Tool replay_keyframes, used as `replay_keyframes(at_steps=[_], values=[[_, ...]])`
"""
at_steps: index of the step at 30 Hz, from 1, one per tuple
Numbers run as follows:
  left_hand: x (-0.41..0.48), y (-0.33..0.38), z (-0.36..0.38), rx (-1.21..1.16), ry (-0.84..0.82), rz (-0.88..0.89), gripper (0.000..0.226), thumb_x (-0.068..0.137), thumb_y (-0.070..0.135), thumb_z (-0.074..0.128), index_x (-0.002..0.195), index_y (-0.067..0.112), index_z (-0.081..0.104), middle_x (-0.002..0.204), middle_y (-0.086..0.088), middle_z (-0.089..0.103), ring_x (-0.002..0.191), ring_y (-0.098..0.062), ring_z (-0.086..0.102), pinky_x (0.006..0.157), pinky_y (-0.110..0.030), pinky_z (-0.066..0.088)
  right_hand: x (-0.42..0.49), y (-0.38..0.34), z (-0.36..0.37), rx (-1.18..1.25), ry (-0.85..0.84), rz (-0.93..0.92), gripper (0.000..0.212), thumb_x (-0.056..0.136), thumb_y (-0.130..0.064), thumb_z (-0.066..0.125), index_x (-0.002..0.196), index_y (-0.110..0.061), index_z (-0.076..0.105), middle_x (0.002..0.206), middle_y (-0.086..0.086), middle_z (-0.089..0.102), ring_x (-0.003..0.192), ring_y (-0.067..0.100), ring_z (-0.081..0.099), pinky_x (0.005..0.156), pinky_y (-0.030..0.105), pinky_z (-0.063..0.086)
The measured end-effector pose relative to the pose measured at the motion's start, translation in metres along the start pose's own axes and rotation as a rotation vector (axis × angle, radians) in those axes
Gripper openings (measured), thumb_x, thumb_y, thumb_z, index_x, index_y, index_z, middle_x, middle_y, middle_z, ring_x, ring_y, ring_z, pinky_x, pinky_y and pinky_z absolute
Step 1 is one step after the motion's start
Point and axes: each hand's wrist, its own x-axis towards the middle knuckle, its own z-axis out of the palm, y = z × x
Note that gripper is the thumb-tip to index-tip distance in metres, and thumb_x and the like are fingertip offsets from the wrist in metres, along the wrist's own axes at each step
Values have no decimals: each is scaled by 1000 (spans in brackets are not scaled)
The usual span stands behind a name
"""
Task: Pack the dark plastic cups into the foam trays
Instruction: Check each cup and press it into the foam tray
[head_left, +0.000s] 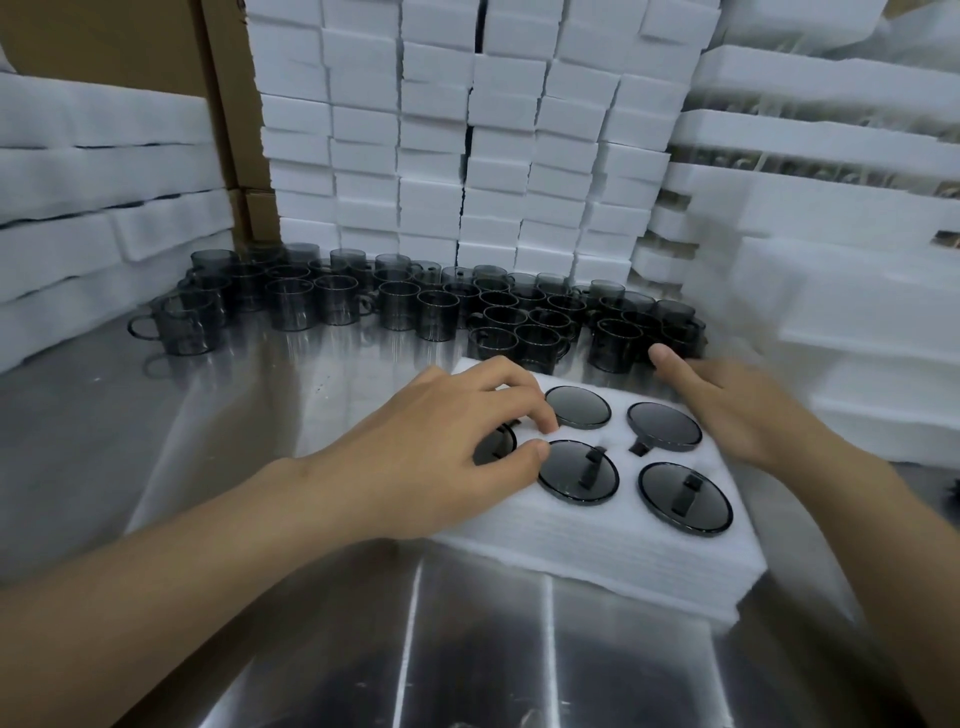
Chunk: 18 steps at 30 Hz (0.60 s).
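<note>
A white foam tray (613, 551) lies on the steel table in front of me, with several dark plastic cups (684, 498) sunk into its round holes. My left hand (441, 436) rests flat on the tray's left side, its fingers spread over the cup (496, 444) in the near-left hole. My right hand (737, 410) lies on the tray's far right edge, thumb pointing away, and is blurred. Neither hand grips anything. Several loose dark cups with handles (415, 306) stand in rows at the back of the table.
Tall stacks of white foam trays (467, 145) wall the back, with more foam sheets on the left (104, 208) and right (831, 234). A brown cardboard box (228, 104) stands behind at the left. The steel tabletop (208, 415) is shiny.
</note>
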Motion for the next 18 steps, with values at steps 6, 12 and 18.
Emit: replay_keyframes(at_steps=[6,12,18], values=[[1,-1,1,9,4,2,37,100,61,37,123,46,63,132,26,51,111,-12,63,113,-30,30,3,8,2,136,-84,73,87,83,-90,29,103,-23,81,115,-4,76,113,25,66,102,42,45],[1,-2,1,19,7,4,35,101,60,39,124,47,62,134,28,49,111,-9,62,111,-25,27,5,13,1,94,42,-53,33,103,-61,48,84,-41,67,63,-32,64,70,3,57,65,28,40],[0,-1,1,9,0,7,40,98,64,35,123,46,61,133,27,51,111,-12,64,111,-25,27,7,17,2,115,-73,26,58,105,-64,42,99,-19,78,103,4,78,103,24,68,99,42,49]])
